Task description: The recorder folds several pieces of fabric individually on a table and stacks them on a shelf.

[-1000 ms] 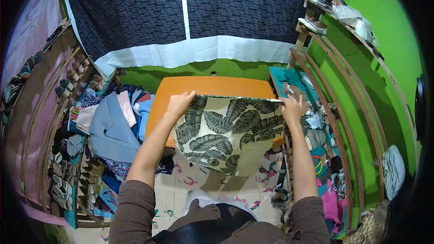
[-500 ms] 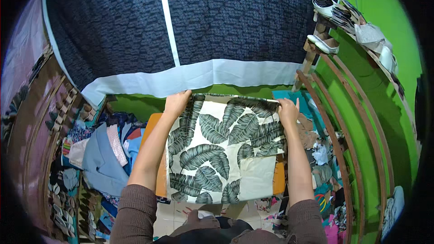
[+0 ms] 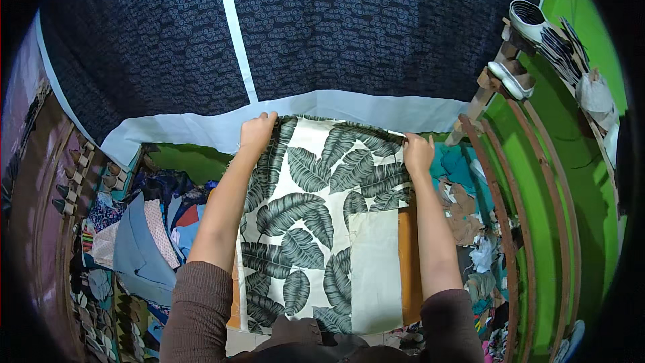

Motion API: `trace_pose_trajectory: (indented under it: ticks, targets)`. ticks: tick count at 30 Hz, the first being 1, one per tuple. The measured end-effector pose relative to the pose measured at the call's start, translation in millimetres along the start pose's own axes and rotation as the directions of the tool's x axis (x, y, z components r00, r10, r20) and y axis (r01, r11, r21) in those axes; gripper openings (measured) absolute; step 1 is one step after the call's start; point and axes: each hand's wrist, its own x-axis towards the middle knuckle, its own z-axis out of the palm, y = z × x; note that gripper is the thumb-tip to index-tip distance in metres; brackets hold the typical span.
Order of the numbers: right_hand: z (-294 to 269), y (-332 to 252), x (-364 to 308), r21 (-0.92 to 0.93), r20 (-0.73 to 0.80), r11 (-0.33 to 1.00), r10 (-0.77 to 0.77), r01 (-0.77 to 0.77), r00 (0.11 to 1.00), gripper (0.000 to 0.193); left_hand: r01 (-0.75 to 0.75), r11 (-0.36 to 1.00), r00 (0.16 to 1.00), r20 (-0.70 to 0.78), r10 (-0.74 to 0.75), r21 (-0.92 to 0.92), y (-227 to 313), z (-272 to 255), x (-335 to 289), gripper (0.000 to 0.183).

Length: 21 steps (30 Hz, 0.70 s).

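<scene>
Both hands hold up a white cloth printed with dark grey leaves (image 3: pixel 302 215), spread out by its far edge. My left hand (image 3: pixel 257 133) is closed round the far left corner. Round the far right corner my right hand (image 3: pixel 418 154) is closed in the same way. The cloth hangs toward me over an orange surface (image 3: pixel 411 262), which shows past its sides. A plain cream panel (image 3: pixel 375 275) shows at the cloth's lower right. The fingertips under the fabric are hidden.
A dark patterned curtain (image 3: pixel 336 33) with a white hem hangs ahead. Piled clothes (image 3: pixel 141 249) lie to the left, fabric scraps (image 3: pixel 463 215) to the right. Wooden rails (image 3: pixel 537 208) run along the green wall at right, with shoes (image 3: pixel 512 81) at their top end. More shoes stand at left.
Both hands have moved farther away and slightly left, drawing the leaf-print cloth along. The cloth now hangs longer, its near edge closer to my body. The view has shifted somewhat too.
</scene>
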Motion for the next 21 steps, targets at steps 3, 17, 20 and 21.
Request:
trace_pose_trajectory:
  ticks: [3,17,20,21]
  targets:
    - [6.5,-5.4,-2.6,0.023,0.068,0.999,0.021,-0.022,0.997,0.025,-0.004,0.999,0.997,0.076,0.001,0.051,-1.0,-2.3,-7.1,0.019]
    - [-77.7,9.4,-95.2,0.081,-0.006,0.980,-0.183,0.183,0.983,0.028,-0.037,0.989,0.996,-0.077,0.049,0.141,30.9,-78.6,-138.9,0.009]
    - [-107.0,19.8,-144.9,0.112,-0.008,0.977,-0.182,0.182,0.983,0.027,-0.110,0.986,0.968,-0.212,0.134,0.123,49.6,-110.6,-188.4,0.011]
    - [-114.6,25.2,-163.5,0.124,-0.008,0.975,-0.185,0.184,0.983,0.027,-0.114,0.986,0.969,-0.203,0.137,0.124,57.7,-118.7,-208.3,0.011]
